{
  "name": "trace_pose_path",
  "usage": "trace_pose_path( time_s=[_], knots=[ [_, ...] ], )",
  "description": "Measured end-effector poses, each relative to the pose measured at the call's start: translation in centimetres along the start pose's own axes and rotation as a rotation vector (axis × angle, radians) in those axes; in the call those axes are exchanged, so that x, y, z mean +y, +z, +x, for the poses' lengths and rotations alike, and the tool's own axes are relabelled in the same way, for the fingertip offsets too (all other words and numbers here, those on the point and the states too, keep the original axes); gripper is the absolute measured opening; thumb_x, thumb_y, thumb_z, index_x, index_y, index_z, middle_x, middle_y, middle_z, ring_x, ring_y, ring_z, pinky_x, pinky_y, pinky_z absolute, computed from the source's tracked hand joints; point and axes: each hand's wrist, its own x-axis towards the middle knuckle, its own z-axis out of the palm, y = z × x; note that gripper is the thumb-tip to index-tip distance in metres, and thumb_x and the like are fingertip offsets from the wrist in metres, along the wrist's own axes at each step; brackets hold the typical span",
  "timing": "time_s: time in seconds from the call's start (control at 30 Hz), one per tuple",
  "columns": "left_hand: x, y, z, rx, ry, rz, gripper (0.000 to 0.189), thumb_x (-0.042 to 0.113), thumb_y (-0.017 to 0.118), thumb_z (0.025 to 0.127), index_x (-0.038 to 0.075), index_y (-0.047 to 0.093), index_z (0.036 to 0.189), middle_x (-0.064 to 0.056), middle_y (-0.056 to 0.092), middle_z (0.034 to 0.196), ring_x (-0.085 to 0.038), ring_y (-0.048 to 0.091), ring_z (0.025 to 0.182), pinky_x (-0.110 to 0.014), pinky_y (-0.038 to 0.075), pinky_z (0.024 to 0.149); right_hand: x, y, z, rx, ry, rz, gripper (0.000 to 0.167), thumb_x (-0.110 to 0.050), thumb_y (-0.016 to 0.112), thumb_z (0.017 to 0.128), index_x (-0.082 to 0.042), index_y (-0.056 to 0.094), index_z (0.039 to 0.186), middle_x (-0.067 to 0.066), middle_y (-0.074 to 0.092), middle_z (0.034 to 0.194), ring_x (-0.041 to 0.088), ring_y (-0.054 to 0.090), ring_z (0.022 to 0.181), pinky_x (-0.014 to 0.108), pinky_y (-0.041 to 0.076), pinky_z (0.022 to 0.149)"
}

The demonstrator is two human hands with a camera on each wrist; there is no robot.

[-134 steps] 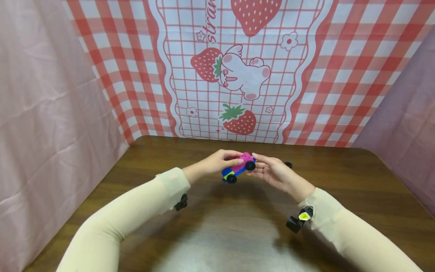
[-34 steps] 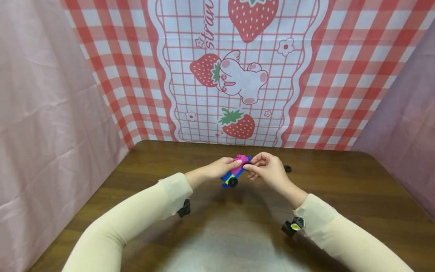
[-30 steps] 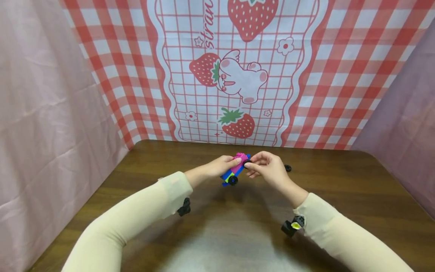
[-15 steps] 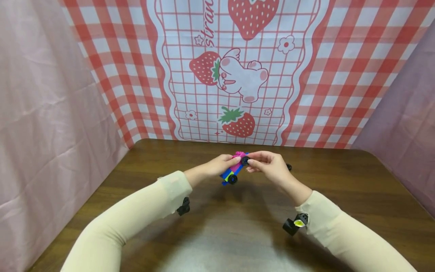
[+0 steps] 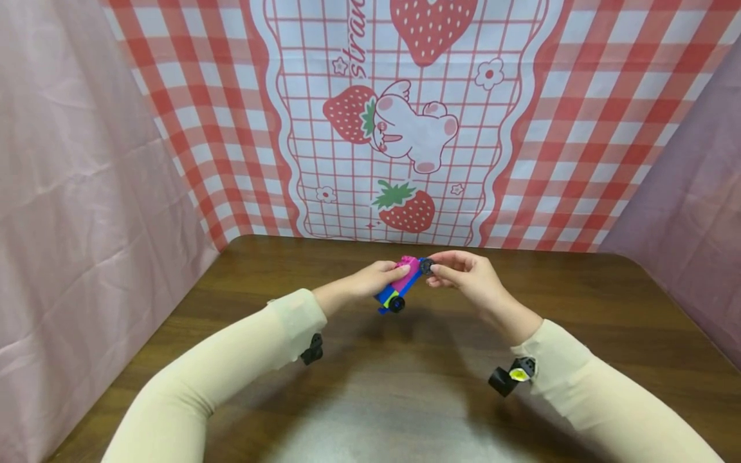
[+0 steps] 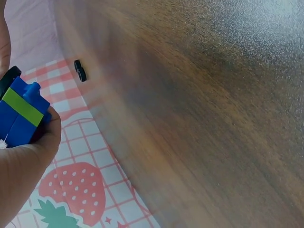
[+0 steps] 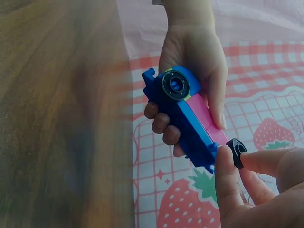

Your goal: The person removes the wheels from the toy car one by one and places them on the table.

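My left hand (image 5: 370,280) grips a toy car (image 5: 403,276) of pink, blue and lime-green parts, held tilted above the table. In the right wrist view, its fingers curl under the car's blue base (image 7: 183,126) and the thumb lies along the pink side. One black wheel (image 7: 175,85) sits on the near side at the lime-green end. At the other end, my right hand (image 5: 477,283) pinches a loose black wheel (image 7: 236,153) between thumb and fingers, just off the blue axle stub (image 7: 213,148). The left wrist view shows only the car's end (image 6: 21,111).
Two black wheels (image 6: 80,70) lie together on the brown wooden table (image 5: 359,399), visible in the left wrist view; the right hand hides them in the head view. A red-and-white strawberry cloth (image 5: 405,128) hangs behind the table, with pink curtains (image 5: 87,193) at the sides.
My right hand, open beside the car earlier, took hold of the wheel at its upper right end and drew it off to the right. The left hand keeps holding the car.
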Motion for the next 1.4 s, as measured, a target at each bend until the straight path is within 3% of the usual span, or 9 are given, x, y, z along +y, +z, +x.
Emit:
trace_pose_path(
  time_s=[0.23,0.57,0.93,1.2,1.4],
  knots=[
    [-0.1,0.0,0.3,0.005,-0.033,-0.026,0.043,0.03,0.041,0.104,-0.008,0.056,0.119,0.001,0.056,0.072,-0.006,0.055,0.061,-0.02,0.048,0.057,-0.1,-1.1,0.0,0.018,0.028,0.071,0.034,-0.006,0.059,0.095,0.015,0.052,0.121,-0.002,0.07,0.084,0.009,0.07,0.071,0.025,0.057,0.075],
    [-0.2,-0.3,0.3,-0.016,-0.044,-0.044,0.043,0.029,0.042,0.103,-0.006,0.053,0.124,0.0,0.059,0.079,-0.006,0.056,0.067,-0.02,0.049,0.062,0.0,-2.8,0.0,0.032,0.04,0.125,0.009,-0.008,0.06,0.095,-0.007,0.062,0.103,-0.004,0.072,0.08,0.008,0.07,0.071,0.021,0.056,0.073],
    [-0.2,-0.4,0.4,0.017,-0.042,-0.039,0.044,0.031,0.046,0.102,-0.002,0.053,0.131,-0.009,0.063,0.094,-0.009,0.057,0.073,-0.022,0.051,0.068,0.3,-4.5,-0.2,0.051,0.077,0.202,0.006,-0.006,0.058,0.096,-0.006,0.059,0.102,-0.002,0.073,0.079,0.008,0.071,0.072,0.021,0.056,0.07],
    [0.0,-0.4,0.2,0.018,-0.036,-0.103,0.044,0.029,0.047,0.102,-0.005,0.053,0.13,-0.008,0.062,0.094,-0.008,0.058,0.074,-0.022,0.052,0.071,0.3,-5.5,-0.4,0.064,0.119,0.236,0.007,-0.004,0.055,0.097,-0.001,0.056,0.103,0.0,0.073,0.079,0.01,0.072,0.073,0.023,0.057,0.074],
    [0.0,-0.4,0.1,0.017,-0.035,-0.113,0.044,0.028,0.046,0.103,-0.006,0.053,0.13,-0.009,0.063,0.095,-0.008,0.058,0.075,-0.022,0.052,0.072,0.4,-6.3,-0.3,0.083,0.159,0.285,0.007,-0.003,0.058,0.095,-0.007,0.064,0.093,0.004,0.074,0.079,0.011,0.072,0.072,0.025,0.057,0.075]
  ],
)
